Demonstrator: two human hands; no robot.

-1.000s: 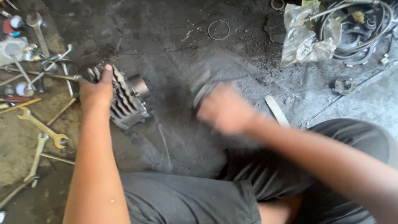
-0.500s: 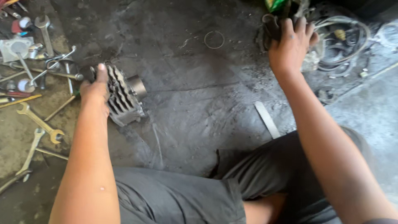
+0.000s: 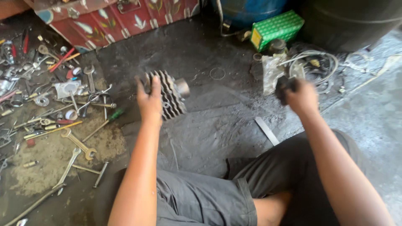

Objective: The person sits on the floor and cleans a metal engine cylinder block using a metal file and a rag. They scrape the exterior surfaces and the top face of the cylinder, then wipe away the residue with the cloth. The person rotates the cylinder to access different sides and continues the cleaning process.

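Note:
A grey finned engine cylinder (image 3: 169,96) with a shiny piston at its right end stands on the dark greasy floor. My left hand (image 3: 149,99) grips its left side. My right hand (image 3: 299,95), blurred with motion, is closed on a small dark object (image 3: 281,86) over the floor at the right, just in front of a crumpled plastic bag (image 3: 271,73) and a tangle of cables (image 3: 318,67). I sit on the floor in dark shorts, my knees at the bottom of the view.
Several wrenches, screwdrivers and small parts (image 3: 54,104) lie scattered on the left. A red painted metal box (image 3: 121,21) stands at the back, a green carton (image 3: 276,27) and a blue drum (image 3: 247,10) behind it to the right. A flat metal strip (image 3: 266,130) lies near my right knee.
My right hand reached to the cable pile and has come back a little holding a small dark object. My view has tilted up. The left hand stays on the cylinder.

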